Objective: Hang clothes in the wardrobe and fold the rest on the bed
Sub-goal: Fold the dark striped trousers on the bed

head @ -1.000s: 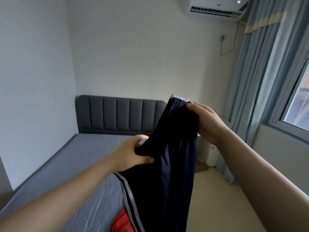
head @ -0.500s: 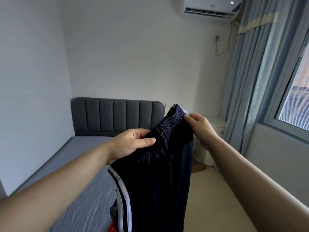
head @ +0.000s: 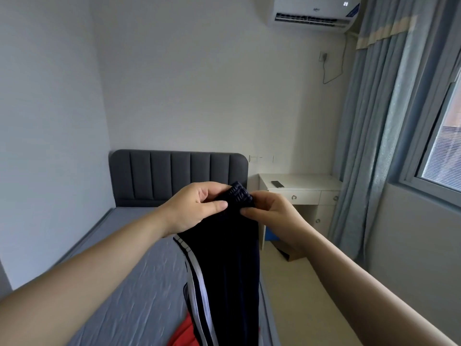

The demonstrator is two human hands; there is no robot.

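- Head view: a pair of dark navy track trousers with white side stripes (head: 224,270) hangs in the air in front of the person, over the near right edge of the grey-sheeted bed (head: 119,295). Its lower end runs out of frame.
- Head view: the left hand (head: 194,208) and the right hand (head: 272,216) sit close together at the gathered elastic waistband (head: 240,196). Each pinches it between thumb and curled fingers, so both are clamped on the cloth.
- Head view: the fabric drapes straight down in loose folds. It looks light, soft and limp, perhaps a little slick, and it will not keep a shape unsupported.
- Head view: the ribbed waistband is likely the firmest place to hold. Taking its two outer corners, hands apart, should spread the legs flat for folding on the bed or for a hanger.
- Head view: a red-orange garment (head: 182,335) lies on the sheet below the trousers, partly hidden by them.
- Head view: beyond are a dark grey padded headboard (head: 174,176) and a white desk with drawers (head: 299,189) carrying a dark phone (head: 277,184). The wardrobe is not in view.
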